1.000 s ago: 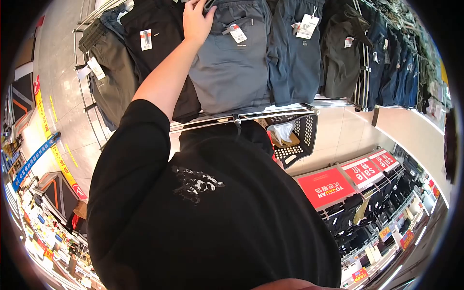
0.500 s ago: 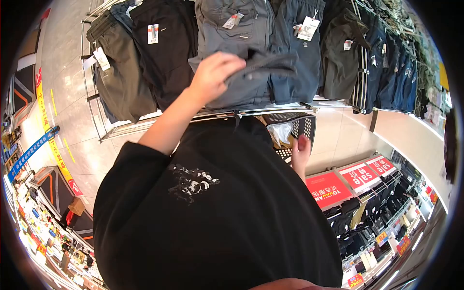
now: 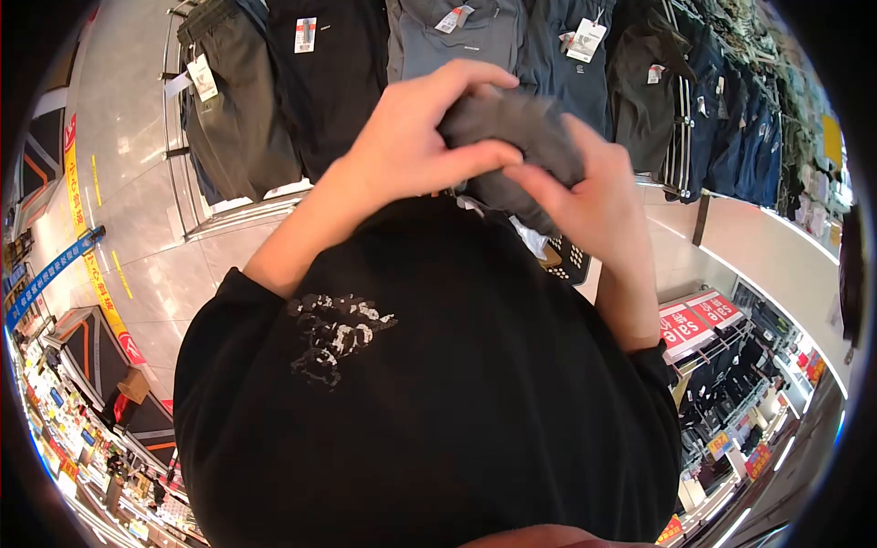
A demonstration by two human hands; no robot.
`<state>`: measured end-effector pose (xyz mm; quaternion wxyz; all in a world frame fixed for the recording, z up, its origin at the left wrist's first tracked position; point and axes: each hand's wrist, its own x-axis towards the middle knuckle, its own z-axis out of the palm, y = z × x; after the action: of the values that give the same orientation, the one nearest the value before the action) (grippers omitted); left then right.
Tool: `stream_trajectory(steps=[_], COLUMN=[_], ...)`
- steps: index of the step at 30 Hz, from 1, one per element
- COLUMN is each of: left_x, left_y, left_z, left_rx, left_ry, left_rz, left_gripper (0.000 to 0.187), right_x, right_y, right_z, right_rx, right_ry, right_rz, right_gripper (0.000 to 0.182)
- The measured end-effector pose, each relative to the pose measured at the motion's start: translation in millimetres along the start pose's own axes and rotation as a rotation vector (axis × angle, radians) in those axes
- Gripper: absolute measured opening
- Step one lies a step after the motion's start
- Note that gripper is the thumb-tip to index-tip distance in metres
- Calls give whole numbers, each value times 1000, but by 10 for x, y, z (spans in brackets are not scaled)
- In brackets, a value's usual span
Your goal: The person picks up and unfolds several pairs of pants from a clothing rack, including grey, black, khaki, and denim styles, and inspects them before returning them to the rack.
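Observation:
A dark grey garment, bunched and slightly blurred, is gripped between both my hands in front of the clothes rack. My left hand has its fingers curled over the near-left side, with the thumb lying along the cloth. From the right, my right hand pinches the other side, its thumb tip meeting the left thumb. Part of the cloth hangs below the hands. Its exact kind is hidden by the folds. Behind it hang grey trousers with a tag.
Olive trousers, black trousers and navy trousers hang on the metal rack. A black perforated basket shows partly below my right hand. Red sale signs top another rack at right. A tiled aisle runs at left.
My right hand has come up from beside the basket and taken hold of the garment. The garment, earlier stretched out from my left hand, is now bunched between both hands.

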<state>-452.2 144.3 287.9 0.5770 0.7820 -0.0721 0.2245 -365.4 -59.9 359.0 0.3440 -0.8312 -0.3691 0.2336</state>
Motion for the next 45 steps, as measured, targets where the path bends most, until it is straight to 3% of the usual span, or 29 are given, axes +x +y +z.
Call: stream_trajectory(steps=[2,4,9,12,14,15,18,22,23,24,25,27,30,32,33,40,41,45], left_x=[-45,-108,-259,-359,-465,-484,-540,-420,-403,-372,-332,-397,-702,-761,-797,-807,-800,-850], left_y=[-121,-175,-344,-447,-602,-603,-508,-304,-251,-172,-152,-258,-560,-567,-589,-620,-612,-697], left_z=[-91,-89,39,94,191,249,144,-141,-152,-189,-195,-154,21,118,84,-194,-296,-446], left_rx=[44,-29,-237,-202,-133,-107,-107,-301,-265,-292,17,220,-68,-206,-190,20,76,170], left_ry=[-176,-154,-290,-385,-345,-192,-189,-473,-515,-640,-797,-763,-263,20,-16,-28,-27,18], left_rz=[-133,-164,-241,-324,-413,-309,-315,-314,-269,-381,-429,-386,-232,-256,-354,-216,-223,-94], left_gripper=[35,36,35,30,28,28,32,27,38,42,40,34,24,18,11,9,9,13], right_x=[-12,-17,-154,-257,-232,-181,-309,-638,-696,-722,-772,-822,-901,-987,-1017,-1150,-1162,-1284], right_y=[-55,-48,70,450,-91,-186,23,367,367,356,354,336,326,327,329,340,380,599], right_z=[-19,-12,-189,-425,-189,-231,-565,-928,-980,-1024,-1062,-1114,-1195,-1250,-1276,-1597,-1650,-1849], right_rx=[223,452,662,709,1152,1100,1014,808,714,623,516,328,84,-40,-93,-294,-228,-324], right_ry=[88,167,379,713,764,870,941,1011,1057,1092,1134,1194,1265,1311,1323,1409,1407,1363], right_rz=[-44,-17,-66,-48,-27,68,82,-126,-141,-163,-173,-196,-198,-180,-172,-164,-311,-452], right_gripper=[23,23,18,31,61,71,74,69,69,68,68,67,65,64,64,60,43,33])
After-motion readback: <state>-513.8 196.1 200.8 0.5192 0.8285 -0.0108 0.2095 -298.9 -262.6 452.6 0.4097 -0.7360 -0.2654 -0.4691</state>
